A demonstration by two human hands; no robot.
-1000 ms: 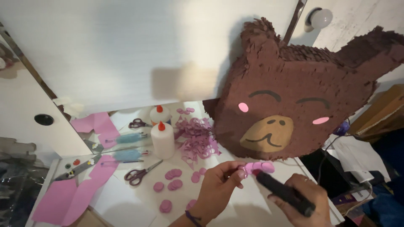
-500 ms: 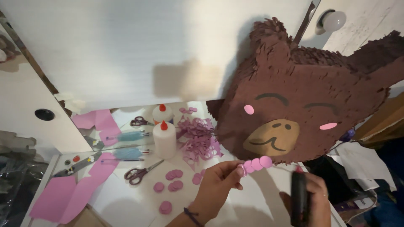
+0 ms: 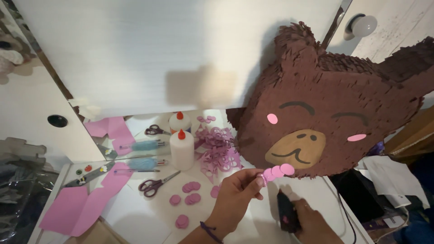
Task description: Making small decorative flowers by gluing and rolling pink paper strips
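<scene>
Right hand (image 3: 307,221) has lowered the black glue gun (image 3: 287,211) it grasps. Left hand (image 3: 237,195) pinches a strip of pink paper circles (image 3: 279,171) just below the brown fringed bear-face piñata (image 3: 330,104).

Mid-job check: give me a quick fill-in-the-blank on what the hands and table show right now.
1. The left hand pinches a strip of pink ____ under the brown bear piñata.
2. The right hand grips a ____ glue gun.
3. The glue bottle has a ____ cap.
4. The scissors lie on the ____ table.

Missing words: circles; black; red; white
</scene>
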